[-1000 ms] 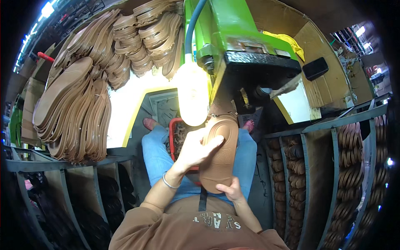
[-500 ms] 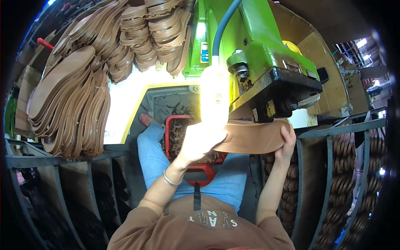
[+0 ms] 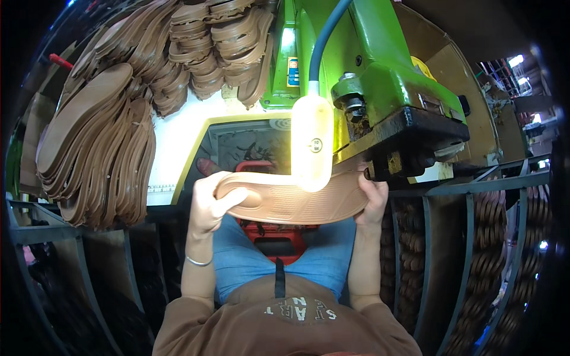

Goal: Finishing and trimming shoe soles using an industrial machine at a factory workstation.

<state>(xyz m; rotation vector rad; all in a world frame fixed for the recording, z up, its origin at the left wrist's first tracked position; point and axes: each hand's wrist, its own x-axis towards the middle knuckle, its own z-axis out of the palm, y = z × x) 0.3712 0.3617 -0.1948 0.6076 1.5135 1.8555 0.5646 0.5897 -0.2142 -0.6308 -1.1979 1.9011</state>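
A brown shoe sole [image 3: 291,200] is held level in front of me, tread side facing me, under the head of a green machine [image 3: 380,83]. My left hand [image 3: 209,204] grips its left end, thumb across the tread. My right hand [image 3: 373,196] holds the right end, close against the machine's black lower block [image 3: 415,148]. A glowing lamp [image 3: 312,142] on a blue hose hangs in front of the sole's middle and hides part of it.
Stacks of brown soles [image 3: 98,142] lie on the white bench to the left and behind [image 3: 219,53]. A red crate [image 3: 279,240] sits below by my lap. Metal racks [image 3: 493,237] with more soles stand at the right and lower left.
The sole has turned from upright to level and risen toward the machine head. My right hand has moved from below it to its right end.
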